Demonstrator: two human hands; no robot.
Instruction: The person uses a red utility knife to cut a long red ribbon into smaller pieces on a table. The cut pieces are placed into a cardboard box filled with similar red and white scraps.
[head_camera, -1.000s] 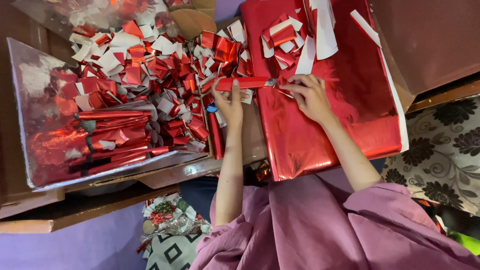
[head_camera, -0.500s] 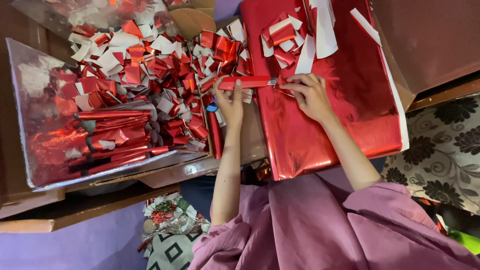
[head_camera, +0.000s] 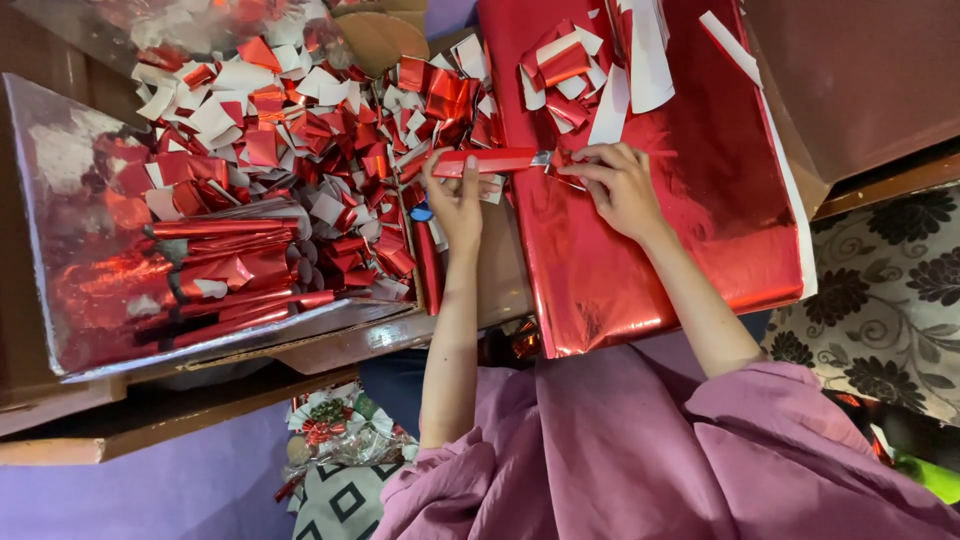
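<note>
A narrow red foil strip (head_camera: 490, 160) lies across the gap between a pile of scraps and a large red foil sheet (head_camera: 680, 240). My left hand (head_camera: 455, 195) grips the strip's left end. My right hand (head_camera: 620, 185) rests on the sheet and pinches the strip's right end, where a small silvery piece (head_camera: 543, 158) shows. Whether that piece is a tool is unclear. A small blue object (head_camera: 421, 213) sits just left of my left hand.
A shiny silver tray (head_camera: 60, 300) on the left holds several rolled red foil tubes (head_camera: 230, 260) and a heap of red and white scraps (head_camera: 280, 120). More cut pieces (head_camera: 570, 70) lie on the sheet's far end. A patterned cloth (head_camera: 890, 290) is at right.
Both hands stay almost still on the strip; my fingers have shifted only slightly.
</note>
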